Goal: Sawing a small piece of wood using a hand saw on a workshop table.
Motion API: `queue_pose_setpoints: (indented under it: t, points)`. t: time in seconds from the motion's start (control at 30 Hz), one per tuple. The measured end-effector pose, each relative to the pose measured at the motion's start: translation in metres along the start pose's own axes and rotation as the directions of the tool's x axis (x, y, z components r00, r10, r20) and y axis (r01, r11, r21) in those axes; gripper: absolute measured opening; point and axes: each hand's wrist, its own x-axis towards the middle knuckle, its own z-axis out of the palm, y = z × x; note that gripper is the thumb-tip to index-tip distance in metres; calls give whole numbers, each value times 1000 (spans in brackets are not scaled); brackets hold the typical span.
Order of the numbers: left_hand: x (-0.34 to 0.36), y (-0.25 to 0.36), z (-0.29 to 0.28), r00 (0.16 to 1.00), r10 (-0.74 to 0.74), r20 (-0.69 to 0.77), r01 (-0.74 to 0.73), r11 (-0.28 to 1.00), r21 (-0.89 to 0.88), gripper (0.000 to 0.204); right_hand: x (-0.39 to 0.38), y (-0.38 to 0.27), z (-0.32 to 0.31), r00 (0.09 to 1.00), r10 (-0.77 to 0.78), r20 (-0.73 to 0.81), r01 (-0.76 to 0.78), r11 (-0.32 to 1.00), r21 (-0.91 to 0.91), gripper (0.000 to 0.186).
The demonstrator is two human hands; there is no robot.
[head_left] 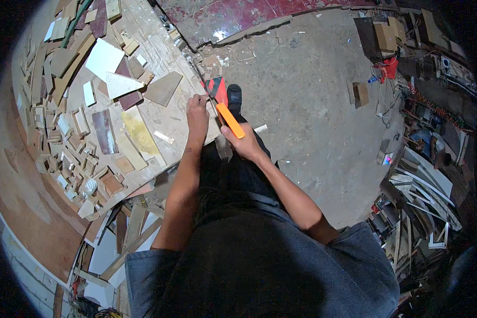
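At the near right edge of the wooden worktable (169, 117), my left hand (197, 114) rests with its fingers bent and drawn together. Whatever lies under those fingertips is too small to make out. My right hand (241, 143) is just past the edge, closed around an orange-handled tool (230, 121). From the handle a thin dark part runs toward my left fingers; the tool's exact kind is unclear. A red and black triangular piece (215, 87) shows beyond it, close to my shoe (234, 95). Below my right hand, a grey flat piece (223, 148) hangs before my dark trousers.
Wood offcuts (164, 89), white panels (104, 59) and several small blocks (82, 121) cover the table's left side. Grey concrete floor (312, 106) spreads to the right. Cardboard boxes (385, 37) and a heap of white strips (421, 185) line the far right.
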Motion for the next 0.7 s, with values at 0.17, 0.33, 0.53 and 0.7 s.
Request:
queue_pose_setpoints:
  t: [0.17, 0.33, 0.53, 0.7]
  points:
    - [7, 3, -1, 998, 57, -41, -56, 998, 21, 34, 38, -20, -6, 987, 154, 38, -158, 978, 137, 37]
    - [1, 1, -1, 1000, 25, -13, -24, 999, 31, 33, -4, 4, 1, 1000, -10, -17, 10, 999, -38, 37]
    - [2, 4, 0, 999, 33, 4, -33, 999, 1, 33, 28, -9, 3, 993, 111, -41, -106, 988, 113, 42]
    - [2, -4, -2, 999, 41, -8, -41, 999, 27, 35, -9, -8, 3, 998, 46, -38, -43, 995, 91, 42]
